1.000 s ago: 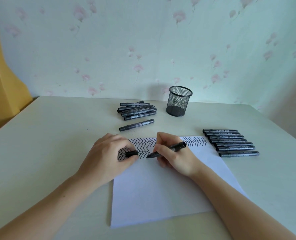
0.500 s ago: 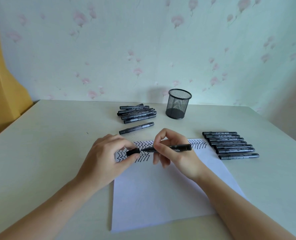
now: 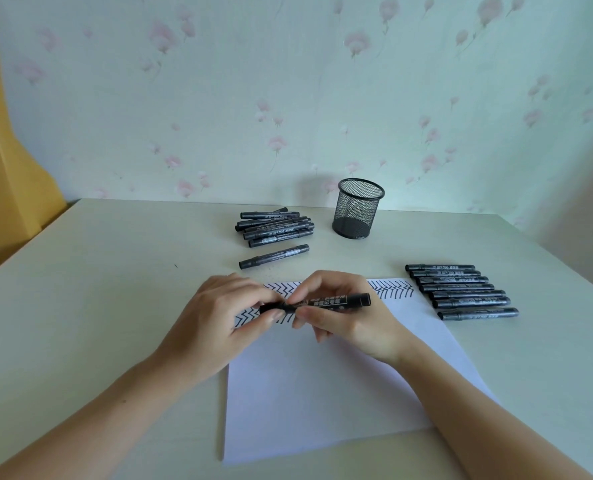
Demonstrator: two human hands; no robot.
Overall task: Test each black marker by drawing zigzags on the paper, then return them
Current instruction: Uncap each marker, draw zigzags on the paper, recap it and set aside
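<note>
Over the zigzagged top of the paper (image 3: 323, 393), my left hand (image 3: 219, 327) has just pressed the cap back onto the marker (image 3: 326, 302) pinched in my right hand (image 3: 343, 317), so this one seems tested and ready to return.

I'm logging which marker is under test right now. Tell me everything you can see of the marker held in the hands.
The held marker is black with a white printed label along its barrel, seemingly plastic. It lies roughly level above the zigzag band at the top of the paper. The left hand pinches its cap end; the right hand grips the barrel, whose blunt tail sticks out right. Cap and barrel meet; whether fully seated I cannot tell.
</note>
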